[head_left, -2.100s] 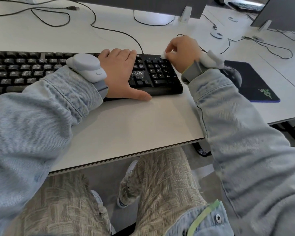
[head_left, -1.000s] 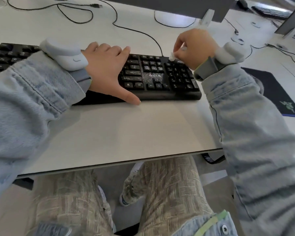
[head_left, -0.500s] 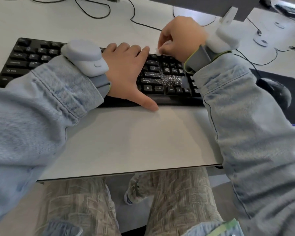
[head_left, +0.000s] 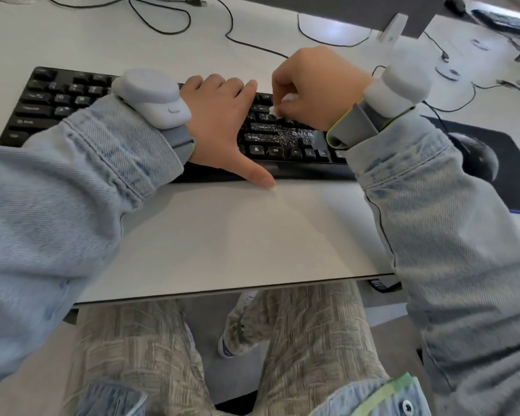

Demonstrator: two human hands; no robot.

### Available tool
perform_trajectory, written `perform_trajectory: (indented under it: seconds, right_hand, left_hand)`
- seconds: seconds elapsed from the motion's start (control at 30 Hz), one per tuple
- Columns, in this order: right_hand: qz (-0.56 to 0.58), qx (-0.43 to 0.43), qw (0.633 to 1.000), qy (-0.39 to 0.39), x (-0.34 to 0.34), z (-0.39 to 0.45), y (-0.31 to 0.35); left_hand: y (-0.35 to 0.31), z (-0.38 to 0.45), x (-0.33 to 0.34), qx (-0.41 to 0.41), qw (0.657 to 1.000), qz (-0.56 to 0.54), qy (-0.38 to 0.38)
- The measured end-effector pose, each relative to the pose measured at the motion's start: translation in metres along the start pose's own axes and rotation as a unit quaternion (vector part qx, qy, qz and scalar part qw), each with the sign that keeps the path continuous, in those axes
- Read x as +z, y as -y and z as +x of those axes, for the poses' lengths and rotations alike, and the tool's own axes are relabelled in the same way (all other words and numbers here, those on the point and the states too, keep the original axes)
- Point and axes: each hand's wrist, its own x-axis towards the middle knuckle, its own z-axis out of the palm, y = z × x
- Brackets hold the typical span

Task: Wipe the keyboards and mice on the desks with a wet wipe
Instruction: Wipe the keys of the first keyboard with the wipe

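Black keys fill the one keyboard point(head_left: 72, 106) lying on the white bench point(head_left: 237, 235), with "aula" printed in pale letters just below the right hand point(head_left: 318, 85). That hand has its fingers curled tight round a small white wipe point(head_left: 278, 111), pinching it down onto the keys. Beside it, the left hand point(head_left: 219, 121) lies flat on the keyboard, fingers straight and together, thumb stretched out along the front edge. Right of the right wrist, one dark mouse point(head_left: 475, 154) sits on a black mat point(head_left: 511, 163). Each wrist carries one grey strapped device.
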Motion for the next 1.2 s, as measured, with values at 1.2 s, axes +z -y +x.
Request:
perform_trajectory:
  seconds: [1.2]
  right_hand:
    - [0.085, 0.089, 0.983, -0.136, 0.013, -0.012, -0.038]
  left_hand:
    - [-0.006, -0.003, -0.002, -0.009, 1.0, -0.021, 0.008]
